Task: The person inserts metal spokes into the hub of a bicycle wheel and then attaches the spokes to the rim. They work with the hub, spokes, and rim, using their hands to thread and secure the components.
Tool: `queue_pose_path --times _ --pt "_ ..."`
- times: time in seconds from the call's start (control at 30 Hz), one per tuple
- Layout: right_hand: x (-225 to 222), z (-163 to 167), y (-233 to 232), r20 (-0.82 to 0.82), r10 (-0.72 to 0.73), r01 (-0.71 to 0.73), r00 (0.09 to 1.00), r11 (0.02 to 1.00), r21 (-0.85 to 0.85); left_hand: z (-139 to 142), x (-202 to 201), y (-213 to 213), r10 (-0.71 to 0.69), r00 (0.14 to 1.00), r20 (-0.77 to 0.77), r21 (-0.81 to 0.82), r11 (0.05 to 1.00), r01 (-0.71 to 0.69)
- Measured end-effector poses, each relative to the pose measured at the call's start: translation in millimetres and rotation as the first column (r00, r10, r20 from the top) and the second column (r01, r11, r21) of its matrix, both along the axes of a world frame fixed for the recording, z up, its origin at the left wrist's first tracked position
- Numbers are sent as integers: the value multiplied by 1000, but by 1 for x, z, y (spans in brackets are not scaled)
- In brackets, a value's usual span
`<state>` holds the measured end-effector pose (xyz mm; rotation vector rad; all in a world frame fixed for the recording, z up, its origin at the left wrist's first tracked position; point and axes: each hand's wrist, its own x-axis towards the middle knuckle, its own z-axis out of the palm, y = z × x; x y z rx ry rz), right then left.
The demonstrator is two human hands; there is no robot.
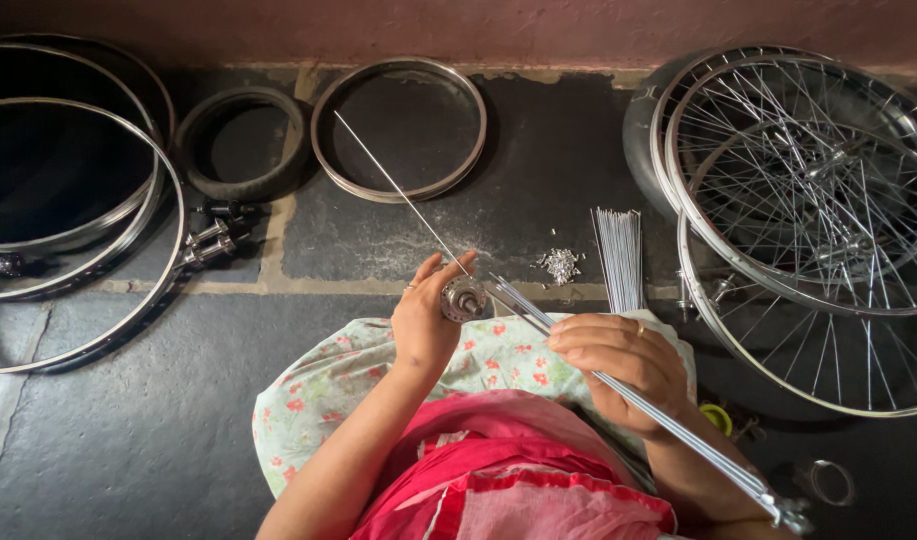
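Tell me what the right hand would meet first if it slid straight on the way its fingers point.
The right hand, gripping a bundle of spokes, points left toward the hub held in the left hand. It would likely meet the hub first, though depth is unclear.

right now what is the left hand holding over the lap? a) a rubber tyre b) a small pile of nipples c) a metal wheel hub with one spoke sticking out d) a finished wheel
c: the left hand has its grip on a small metal hub, with a single spoke running up and away from it, while the right hand holds a bundle of spokes.
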<state>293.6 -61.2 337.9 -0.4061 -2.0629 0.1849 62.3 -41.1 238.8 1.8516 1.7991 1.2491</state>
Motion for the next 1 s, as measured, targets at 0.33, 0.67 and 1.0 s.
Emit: queue_pose_path --times 0.33,0.67,1.0 --pt "6 -11 10 27 48 -46 998 996 -74 1 0 -2 -37 994 -102 -48 998 32" --pt "-26 2 31 394 -57 66 917 998 -8 -16 2 1 -64 993 -97 -195 980 44" --pt "-40 -31 71 503 -314 388 805 921 -47 -7 -11 1 -43 964 263 -306 944 126"
